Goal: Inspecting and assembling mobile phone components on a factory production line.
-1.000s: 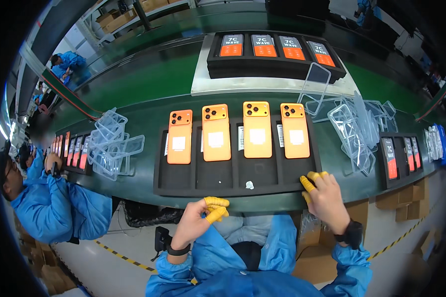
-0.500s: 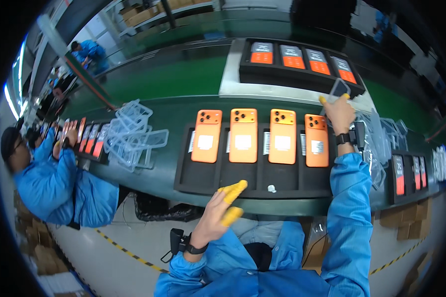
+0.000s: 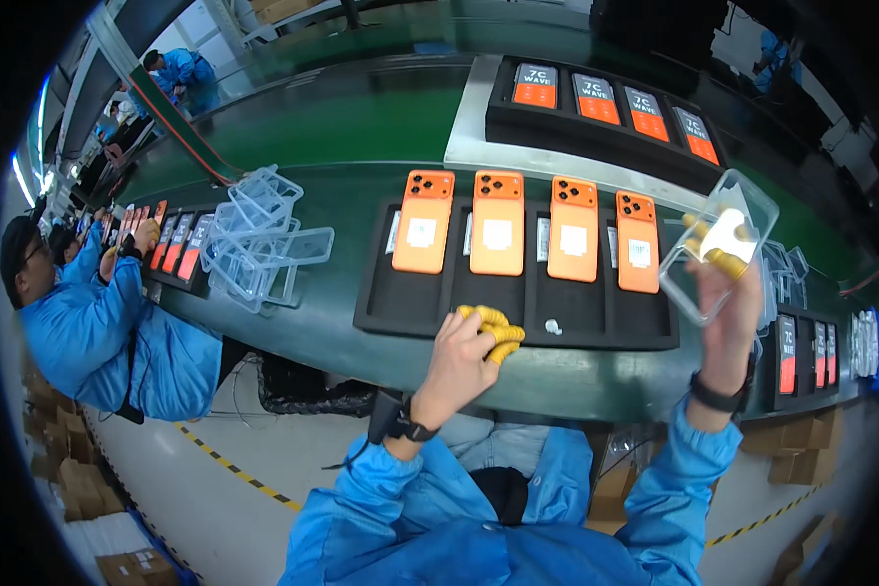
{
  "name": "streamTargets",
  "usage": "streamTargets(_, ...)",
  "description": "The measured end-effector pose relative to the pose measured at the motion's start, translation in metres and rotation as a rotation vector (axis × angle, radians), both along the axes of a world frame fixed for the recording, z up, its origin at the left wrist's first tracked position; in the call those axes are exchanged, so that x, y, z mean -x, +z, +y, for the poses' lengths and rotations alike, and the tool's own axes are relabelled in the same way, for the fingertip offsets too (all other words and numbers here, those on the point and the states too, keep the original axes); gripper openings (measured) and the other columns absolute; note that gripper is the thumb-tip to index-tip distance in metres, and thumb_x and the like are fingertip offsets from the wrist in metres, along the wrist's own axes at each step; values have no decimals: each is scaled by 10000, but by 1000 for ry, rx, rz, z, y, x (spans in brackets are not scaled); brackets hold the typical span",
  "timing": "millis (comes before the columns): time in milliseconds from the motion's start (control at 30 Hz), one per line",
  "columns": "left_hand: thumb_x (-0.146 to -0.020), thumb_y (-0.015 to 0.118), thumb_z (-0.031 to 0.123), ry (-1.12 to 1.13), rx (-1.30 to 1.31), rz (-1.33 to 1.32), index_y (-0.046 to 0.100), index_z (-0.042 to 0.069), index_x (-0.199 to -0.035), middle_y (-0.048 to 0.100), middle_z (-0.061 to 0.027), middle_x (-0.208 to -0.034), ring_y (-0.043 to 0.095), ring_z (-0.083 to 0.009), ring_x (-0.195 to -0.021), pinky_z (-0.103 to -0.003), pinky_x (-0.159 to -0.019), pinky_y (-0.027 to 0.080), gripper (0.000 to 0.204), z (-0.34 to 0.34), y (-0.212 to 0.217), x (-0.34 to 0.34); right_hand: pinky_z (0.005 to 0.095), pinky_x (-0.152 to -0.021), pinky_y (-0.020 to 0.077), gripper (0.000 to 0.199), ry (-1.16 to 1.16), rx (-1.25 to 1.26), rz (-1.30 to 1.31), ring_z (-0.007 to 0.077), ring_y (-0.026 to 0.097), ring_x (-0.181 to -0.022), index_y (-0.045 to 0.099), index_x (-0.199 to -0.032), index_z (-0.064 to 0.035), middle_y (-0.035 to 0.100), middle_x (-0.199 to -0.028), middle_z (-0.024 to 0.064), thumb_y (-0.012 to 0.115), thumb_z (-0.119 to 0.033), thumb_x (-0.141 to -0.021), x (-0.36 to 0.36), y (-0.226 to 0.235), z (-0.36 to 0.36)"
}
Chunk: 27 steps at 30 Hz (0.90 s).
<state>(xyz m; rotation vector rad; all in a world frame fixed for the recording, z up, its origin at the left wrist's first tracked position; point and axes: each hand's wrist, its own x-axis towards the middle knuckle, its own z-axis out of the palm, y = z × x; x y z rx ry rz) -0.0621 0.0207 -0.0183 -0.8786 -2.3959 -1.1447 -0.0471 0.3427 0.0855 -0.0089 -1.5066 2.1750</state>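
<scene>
My right hand [image 3: 732, 293], with yellow finger covers, grips a clear plastic case [image 3: 752, 203] and holds it tilted up beside the tray's right end. Light glares off the case. Several orange phones [image 3: 496, 225] lie camera side up in a row across a black compartment tray [image 3: 430, 311], each with a white label on its back. Over the tray's front edge, my left hand [image 3: 467, 354] has its yellow-covered fingers curled in, with no object showing in them. A small white scrap [image 3: 554, 327] lies on the tray near it.
Behind stands another black tray [image 3: 576, 137] of phones on a pale metal plate [image 3: 469, 137]. Loose clear cases [image 3: 264, 239] are heaped at the left, more at the right [image 3: 781, 273]. A person in blue [image 3: 98, 322] works further left. Cardboard boxes [image 3: 801, 454] sit below the right end.
My right hand has drawn back toward me and right, bringing the clear case up off the right side. My left hand has moved right and up, its spread fingers now curled.
</scene>
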Motion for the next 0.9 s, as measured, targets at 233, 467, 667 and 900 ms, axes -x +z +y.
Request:
streamTargets(233, -969, 604, 104, -338, -568, -766, 492, -30, -1335, 679, -103, -1027, 626, -153, -897, -296, -850, 493, 406, -20, 20, -32, 411, -905, 549, 357, -91, 539, -84, 284, 632, -1109, 511, -1282, -10, 629, -1191, 181, 605, -37, -939, -59, -66, -185)
streamTargets(467, -987, 552, 35, 183, -672, -766, 584, 0, -1281, 641, -44, -842, 585, -91, -730, -236, -680, 487, 297, -116, 2, -58, 422, -1010, 428, 878, -55, -53, 22, 295, 510, -1261, 299, -1486, 9, 517, -1336, 186, 804, -207, -801, -71, -78, -216)
streamTargets(667, -851, 708, 10, 388, -151, -518, 677, 40, -1179, 568, -9, -765, 448, -30, -598, -188, -512, 363, 331, -158, -1, -34, 406, -755, 477, 380, -56, -1010, -137, 291, 626, -927, 652, -1057, 56, 643, -963, 193, 747, -225, -819, 59, -29, -224)
streamTargets(900, -809, 738, 33, 433, -21, -310, 688, 19, -1122, 621, -110, -1024, 520, -156, -566, -263, -529, 447, 317, -139, 10, -17, 447, -785, 517, 569, -112, -1551, -428, 380, 650, -889, 667, -871, 106, 649, -929, 258, 846, -400, -681, 186, -29, -246)
